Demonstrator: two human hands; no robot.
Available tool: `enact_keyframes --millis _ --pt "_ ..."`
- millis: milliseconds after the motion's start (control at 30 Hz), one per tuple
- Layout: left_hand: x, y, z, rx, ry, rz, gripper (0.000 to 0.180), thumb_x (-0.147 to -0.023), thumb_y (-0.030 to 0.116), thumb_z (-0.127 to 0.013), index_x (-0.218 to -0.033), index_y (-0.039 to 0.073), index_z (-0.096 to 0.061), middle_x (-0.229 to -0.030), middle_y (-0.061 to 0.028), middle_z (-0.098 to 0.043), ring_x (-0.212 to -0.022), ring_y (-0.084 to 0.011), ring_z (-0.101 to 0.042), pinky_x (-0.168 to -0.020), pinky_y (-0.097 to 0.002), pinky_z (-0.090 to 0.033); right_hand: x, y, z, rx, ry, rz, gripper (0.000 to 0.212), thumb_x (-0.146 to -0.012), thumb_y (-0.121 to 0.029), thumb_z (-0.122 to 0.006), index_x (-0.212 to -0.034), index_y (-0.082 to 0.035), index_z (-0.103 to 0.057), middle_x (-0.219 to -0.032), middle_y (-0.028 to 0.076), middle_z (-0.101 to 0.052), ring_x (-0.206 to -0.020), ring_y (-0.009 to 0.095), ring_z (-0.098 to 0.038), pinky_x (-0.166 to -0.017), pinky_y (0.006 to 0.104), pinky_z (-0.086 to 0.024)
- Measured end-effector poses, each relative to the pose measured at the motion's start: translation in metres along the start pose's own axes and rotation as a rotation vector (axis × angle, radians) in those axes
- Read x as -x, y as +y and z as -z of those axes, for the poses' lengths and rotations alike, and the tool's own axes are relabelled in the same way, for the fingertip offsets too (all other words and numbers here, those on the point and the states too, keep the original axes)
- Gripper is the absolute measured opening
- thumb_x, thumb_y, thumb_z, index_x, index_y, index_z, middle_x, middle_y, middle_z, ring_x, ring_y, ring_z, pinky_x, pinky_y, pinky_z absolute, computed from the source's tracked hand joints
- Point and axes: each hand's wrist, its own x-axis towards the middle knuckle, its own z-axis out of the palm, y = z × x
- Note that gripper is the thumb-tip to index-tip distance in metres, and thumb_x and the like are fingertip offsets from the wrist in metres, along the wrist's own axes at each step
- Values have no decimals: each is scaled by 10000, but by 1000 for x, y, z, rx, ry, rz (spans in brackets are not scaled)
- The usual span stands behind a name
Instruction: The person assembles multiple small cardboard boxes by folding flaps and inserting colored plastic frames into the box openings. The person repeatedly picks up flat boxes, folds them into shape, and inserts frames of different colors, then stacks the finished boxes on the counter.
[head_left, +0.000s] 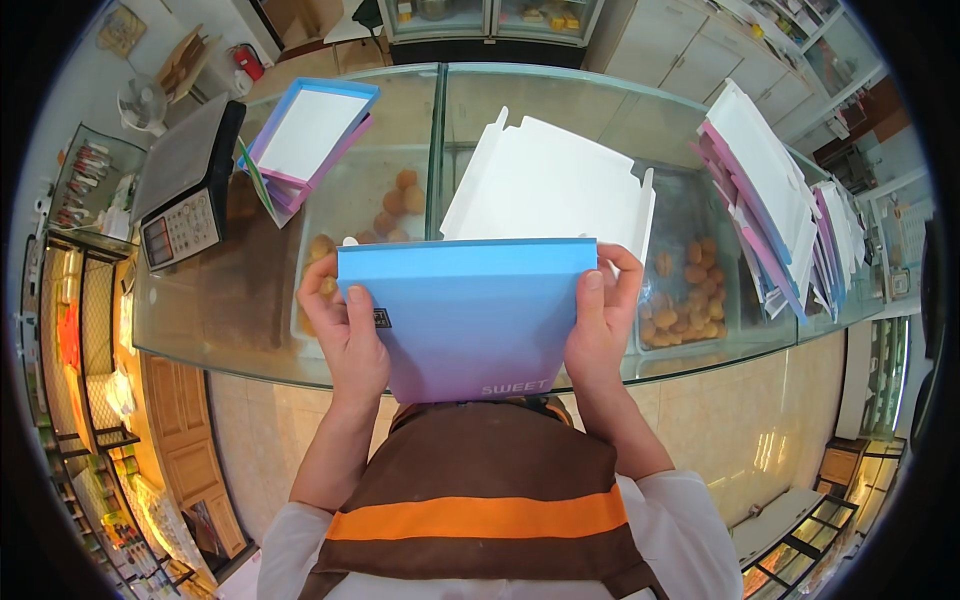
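Observation:
A shallow cardboard box (475,320), fading from blue to purple, stands tilted up against my brown apron. My left hand (350,335) grips its left side near the upper corner, thumb on the printed face. On the opposite side, my right hand (603,318) holds the matching corner the same way. Just beyond the box, an unfolded white cardboard blank (550,185) with raised side flaps lies on the glass counter. The box partly covers the blank's near edge, and its far face is hidden from me.
The glass counter (265,340) holds trays of round baked goods (690,290) under its top. A scale (185,190) sits at left beside blue and purple box trays (310,130). Several flat cardboard blanks (765,200) are piled at right.

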Motion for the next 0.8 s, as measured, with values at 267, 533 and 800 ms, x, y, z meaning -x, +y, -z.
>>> enact_keyframes --millis 267,533,800 --pt "1 2 16 -29 10 14 181 -1093 169 -612 -1180 53 -505 -1036 -30 -627 -944 -83 -555 -899 -262 -452 -3 -3 21 -32 -27 -199 131 -1093 -192 -569 -1029 -78 -552 -906 -14 -589 -842 66 -506 -788 238 -422" --pt "2 41 6 143 44 364 239 -1071 220 -640 -1210 25 -643 -1091 -25 -694 -1039 -102 -605 -968 -295 -458 4 -24 13 -16 59 -459 239 -1106 -232 -528 -1095 -27 -650 -981 19 -662 -927 91 -572 -835 273 -458" --pt "9 48 5 209 19 371 232 -1106 237 -598 -1225 42 -638 -1139 -31 -697 -1078 -96 -605 -1021 -297 -437 17 -20 11 35 72 -325 304 -1094 -251 -592 -1196 17 -691 -1089 54 -714 -1013 111 -613 -944 303 -489"
